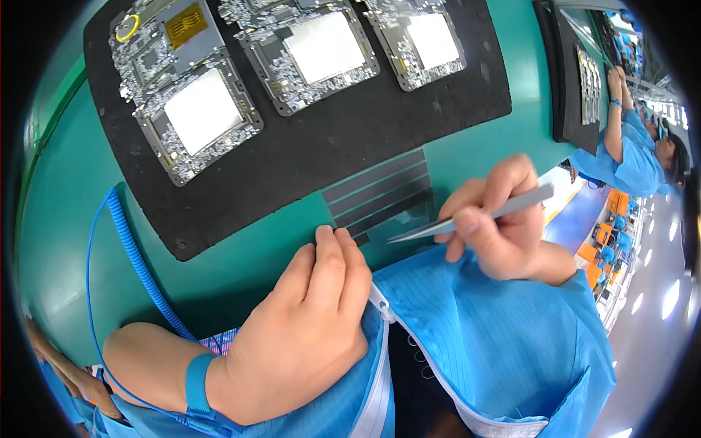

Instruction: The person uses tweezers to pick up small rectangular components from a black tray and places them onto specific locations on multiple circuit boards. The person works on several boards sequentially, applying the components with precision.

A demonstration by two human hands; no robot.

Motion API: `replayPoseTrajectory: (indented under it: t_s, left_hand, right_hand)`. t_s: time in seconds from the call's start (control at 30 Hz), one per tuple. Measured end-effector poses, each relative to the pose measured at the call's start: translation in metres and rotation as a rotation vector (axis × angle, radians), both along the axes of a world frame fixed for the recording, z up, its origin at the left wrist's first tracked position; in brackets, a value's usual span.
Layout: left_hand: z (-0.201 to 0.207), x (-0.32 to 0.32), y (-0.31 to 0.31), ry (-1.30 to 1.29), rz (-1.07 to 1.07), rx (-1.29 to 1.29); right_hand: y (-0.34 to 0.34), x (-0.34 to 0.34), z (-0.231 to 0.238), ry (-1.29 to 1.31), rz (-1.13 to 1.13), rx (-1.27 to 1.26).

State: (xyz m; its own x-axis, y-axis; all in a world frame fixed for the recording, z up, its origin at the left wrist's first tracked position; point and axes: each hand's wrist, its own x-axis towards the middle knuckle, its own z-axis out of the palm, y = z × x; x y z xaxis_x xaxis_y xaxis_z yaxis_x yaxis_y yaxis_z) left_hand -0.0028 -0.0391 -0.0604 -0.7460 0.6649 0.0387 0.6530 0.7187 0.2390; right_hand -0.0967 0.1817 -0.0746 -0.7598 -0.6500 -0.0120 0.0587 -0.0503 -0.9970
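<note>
Green bench (66,241): circuit boards (201,117) on black mat (307,157); right-hand fingers (467,219) pinch tweezers (475,219).

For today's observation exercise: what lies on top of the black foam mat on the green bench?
On the black foam mat lie three circuit boards, each with a white rectangular panel. The left one also carries a gold patch and yellow ring. The mat's top edge runs out of view.
</note>
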Motion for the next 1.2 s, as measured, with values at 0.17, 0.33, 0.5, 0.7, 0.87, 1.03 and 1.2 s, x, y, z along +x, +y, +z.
replayPoseTrajectory:
  t_s: [0.17, 0.33, 0.5, 0.7, 0.87, 1.03, 1.2]
  left_hand:
    - [0.0, 0.003, 0.004, -0.003, 0.024, -0.045]
    - [0.008, 0.006, 0.004, -0.059, 0.037, -0.114]
    - [0.007, 0.007, 0.002, -0.06, 0.059, -0.133]
    - [0.012, 0.002, 0.005, -0.107, 0.096, -0.091]
    - [0.012, 0.0, 0.007, -0.132, 0.097, -0.112]
    - [0.017, -0.004, 0.001, -0.208, 0.065, -0.079]
    - [0.031, -0.016, -0.013, -0.009, 0.278, -0.255]
  right_hand:
    - [0.006, 0.021, -0.023, 0.172, -0.002, 0.02]
    - [0.002, 0.025, -0.027, 0.245, 0.062, 0.04]
    - [-0.003, 0.031, -0.029, 0.069, -0.073, -0.096]
    - [0.001, 0.029, -0.029, 0.104, -0.091, -0.02]
    - [0.002, 0.024, -0.03, 0.096, -0.056, -0.011]
    - [-0.004, 0.005, -0.005, -0.046, -0.14, -0.134]
    - [-0.064, -0.046, 0.02, -0.18, -0.181, -0.156]
